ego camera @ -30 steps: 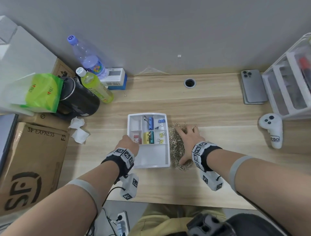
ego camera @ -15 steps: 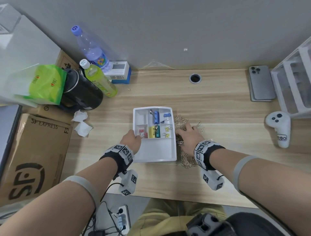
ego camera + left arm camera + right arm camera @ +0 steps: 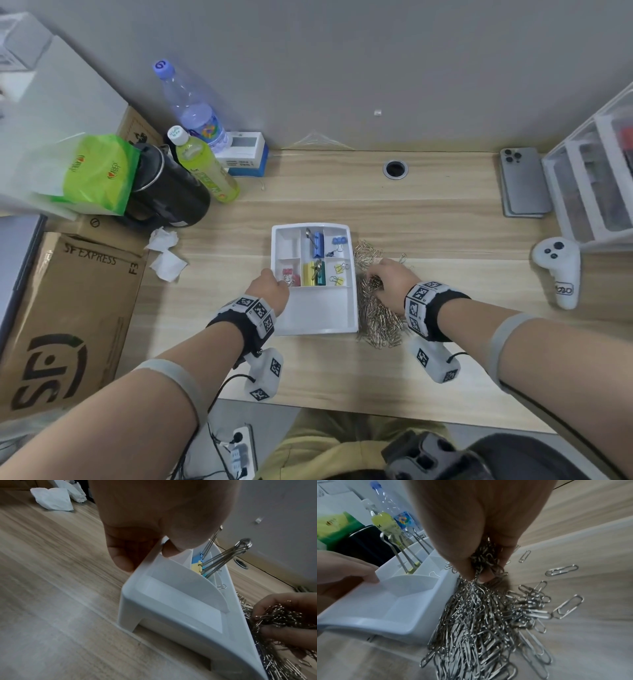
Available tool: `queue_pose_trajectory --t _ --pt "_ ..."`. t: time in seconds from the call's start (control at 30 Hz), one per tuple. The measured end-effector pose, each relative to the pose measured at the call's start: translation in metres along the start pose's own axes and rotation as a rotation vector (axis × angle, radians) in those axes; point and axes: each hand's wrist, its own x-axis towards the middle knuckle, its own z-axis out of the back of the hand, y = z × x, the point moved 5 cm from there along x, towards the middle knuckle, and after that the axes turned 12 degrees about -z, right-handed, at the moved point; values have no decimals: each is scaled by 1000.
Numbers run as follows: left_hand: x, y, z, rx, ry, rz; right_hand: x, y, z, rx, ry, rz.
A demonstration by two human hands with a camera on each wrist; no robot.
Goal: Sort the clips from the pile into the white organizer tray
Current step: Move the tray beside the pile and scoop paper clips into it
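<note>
The white organizer tray (image 3: 322, 313) sits mid-desk; its upper compartments hold blue, yellow, green and pink binder clips (image 3: 318, 244), and its large near compartment shows bare white. My left hand (image 3: 278, 280) grips the tray's left rim (image 3: 145, 563), thumb inside and fingers outside. A pile of silver paper clips (image 3: 378, 318) lies against the tray's right side. My right hand (image 3: 376, 279) is over the pile, its fingers curled round a bunch of paper clips (image 3: 481, 563) that hangs down into the pile (image 3: 479, 628). Loose clips (image 3: 562, 570) lie to the right.
At the back left stand two bottles (image 3: 205, 171), a black mug (image 3: 168, 192), a green pack (image 3: 99, 171) and a cardboard box (image 3: 68, 308). Crumpled tissue (image 3: 166, 253) lies left of the tray. At the right are a phone (image 3: 522, 181), a white controller (image 3: 560, 270) and clear drawers (image 3: 596, 178).
My right hand, earlier spread flat over the pile, has drawn back and curled its fingers round a bunch of clips. My left hand has kept its hold on the tray's rim.
</note>
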Motion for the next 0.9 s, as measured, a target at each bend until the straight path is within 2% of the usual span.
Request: queue_pose_trajectory --t 0.17,0.4,0.63,0.9 --pt "0 1 4 26 -5 27 -9 10 11 4 37 59" --pt "-4 -2 6 2 44 10 -19 48 -4 -30 204 208" --pt "-3 -1 4 -18 52 -6 -21 82 -33 29 198 239" --pt "-3 -2 6 34 55 -32 -24 83 -34 91 224 281"
